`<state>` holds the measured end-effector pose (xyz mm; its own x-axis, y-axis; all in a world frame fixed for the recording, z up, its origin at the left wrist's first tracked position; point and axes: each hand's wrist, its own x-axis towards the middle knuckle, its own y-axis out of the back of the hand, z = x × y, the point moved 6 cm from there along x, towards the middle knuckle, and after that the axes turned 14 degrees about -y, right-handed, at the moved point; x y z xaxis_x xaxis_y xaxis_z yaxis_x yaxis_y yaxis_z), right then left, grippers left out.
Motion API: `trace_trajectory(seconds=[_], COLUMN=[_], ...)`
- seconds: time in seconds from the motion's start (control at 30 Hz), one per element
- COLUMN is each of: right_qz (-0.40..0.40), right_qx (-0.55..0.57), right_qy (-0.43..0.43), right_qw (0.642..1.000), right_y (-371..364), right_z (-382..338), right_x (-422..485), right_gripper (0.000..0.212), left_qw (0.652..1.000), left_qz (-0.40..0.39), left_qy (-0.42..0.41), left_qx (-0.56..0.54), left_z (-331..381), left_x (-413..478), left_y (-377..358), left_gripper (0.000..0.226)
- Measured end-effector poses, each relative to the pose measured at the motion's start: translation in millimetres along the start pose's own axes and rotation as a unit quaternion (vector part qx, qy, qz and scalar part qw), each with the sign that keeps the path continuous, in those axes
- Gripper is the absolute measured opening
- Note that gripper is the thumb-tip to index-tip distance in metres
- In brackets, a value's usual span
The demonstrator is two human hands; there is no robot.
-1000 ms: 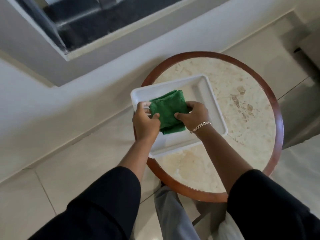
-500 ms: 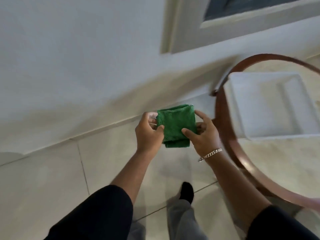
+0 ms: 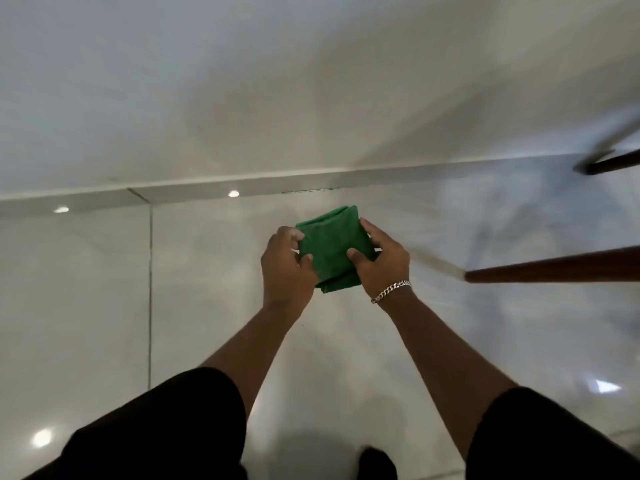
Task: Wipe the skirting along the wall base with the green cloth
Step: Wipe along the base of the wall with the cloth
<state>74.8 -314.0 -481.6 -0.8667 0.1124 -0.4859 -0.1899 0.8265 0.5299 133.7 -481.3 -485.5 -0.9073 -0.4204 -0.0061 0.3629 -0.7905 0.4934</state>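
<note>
The green cloth (image 3: 330, 249) is folded into a thick square and held up in the air between both hands, above the floor and a little short of the wall base. The left hand (image 3: 285, 271) grips its left edge, thumb curled over the top face and fingers tucked beneath. The right hand (image 3: 377, 263) grips the right edge the same way, thumb lying across the top of the cloth and the other fingers wrapped round the far side. Both hands are closed on the cloth, pinching it from opposite sides, and its folded layers show at the lower edge between the two wrists. A silver chain bracelet (image 3: 391, 291) sits on the right wrist. Both forearms are bare, running back to black sleeves (image 3: 166, 427) at the bottom of the view.

Beyond the cloth, the skirting (image 3: 242, 187) runs as a pale strip across the view where the wall (image 3: 242, 81) meets the floor (image 3: 104, 306). The cloth is near it but not touching it. The floor is glossy pale tile with a dark grout line on the left and bright light spots reflected in it. On the right, two dark wooden legs (image 3: 554, 270) come in from the edge, blurred. A dark shoe (image 3: 377, 462) shows at the bottom edge.
</note>
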Motion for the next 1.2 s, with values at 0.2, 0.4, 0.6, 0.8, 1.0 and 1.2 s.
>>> trace_trajectory(seconds=[0.2, 0.4, 0.6, 0.8, 1.0, 1.2], right_qz=[0.01, 0.222, 0.215, 0.254, 0.286, 0.221], right_qx=[-0.014, -0.153, -0.264, -0.288, -0.253, -0.289], right_qy=[0.066, 0.161, 0.176, 0.161, 0.021, 0.159], right_qw=[0.998, 0.949, 0.924, 0.909, 0.924, 0.918], right_y=[-71, -102, -153, -102, -92, -151], right_z=[39, 32, 38, 50, 43, 14], right_x=[88, 97, 100, 150, 170, 134], right_gripper=[0.058, 0.043, 0.069, 0.065, 0.072, 0.062], left_qw=[0.999, 0.917, 0.881, 0.879, 0.878, 0.873], left_qz=[0.0, -0.1, -0.138, -0.153, -0.152, -0.161], left_qy=[-0.051, -0.199, -0.166, -0.15, -0.148, -0.15], left_qx=[-0.003, 0.33, 0.42, 0.427, 0.43, 0.436], left_z=[-90, -162, -182, -186, -188, -192], left_x=[39, 53, 62, 71, 72, 73], left_y=[-40, -36, -30, -25, -26, -22], left_gripper=[0.03, 0.056, 0.078, 0.079, 0.08, 0.082])
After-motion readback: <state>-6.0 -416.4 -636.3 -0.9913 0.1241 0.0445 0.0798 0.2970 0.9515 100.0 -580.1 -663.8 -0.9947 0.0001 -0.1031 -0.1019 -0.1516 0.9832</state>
